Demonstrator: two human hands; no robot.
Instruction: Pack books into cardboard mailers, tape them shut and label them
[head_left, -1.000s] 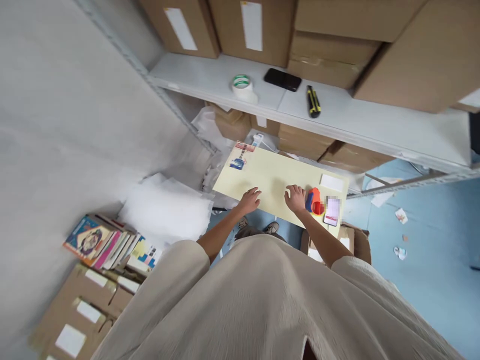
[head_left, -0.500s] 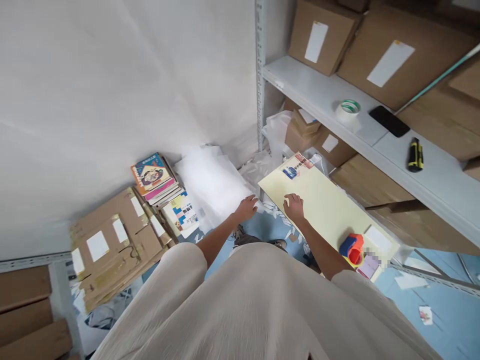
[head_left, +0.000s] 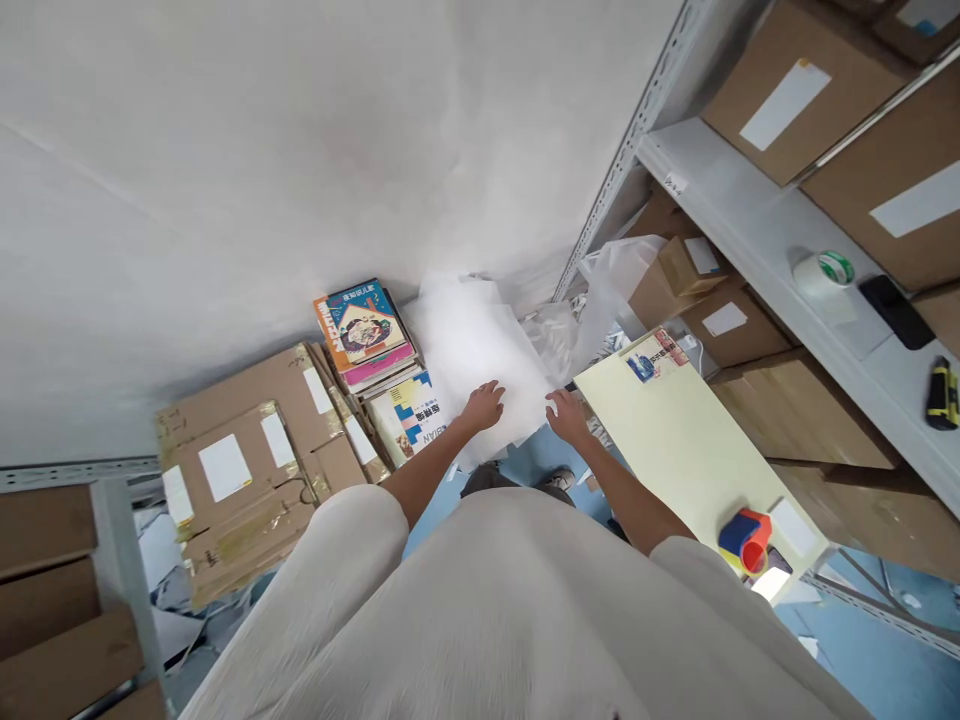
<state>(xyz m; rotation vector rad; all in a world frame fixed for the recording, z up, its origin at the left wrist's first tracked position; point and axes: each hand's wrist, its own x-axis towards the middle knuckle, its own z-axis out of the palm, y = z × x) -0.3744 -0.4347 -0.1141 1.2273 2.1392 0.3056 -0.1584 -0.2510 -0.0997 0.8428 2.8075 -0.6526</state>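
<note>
A stack of thin white foam sheets (head_left: 480, 335) lies between the books and the pale yellow tabletop. On its near part rests my left hand (head_left: 484, 405), fingers apart and palm down. My right hand (head_left: 568, 414) is at the stack's near right corner, with thumb and fingers bent but apart; it seems to touch the edge. I see no sheet lifted in either hand. Left of the stack sit a pile of books (head_left: 367, 335) and a white booklet with a blue and yellow cover (head_left: 409, 412).
Flattened cardboard (head_left: 247, 455) lies at left. On the yellow tabletop (head_left: 675, 440) are a printed booklet (head_left: 655, 356) and a red and blue tape dispenser (head_left: 746, 540). The right shelf (head_left: 739, 185) carries boxes, a tape roll (head_left: 825, 272), a phone (head_left: 896, 310) and a yellow-black cutter (head_left: 941, 393).
The view has turned left, so everything appears further right. My right hand has moved from over the tabletop's edge to the foam sheets. My left hand has come further onto them.
</note>
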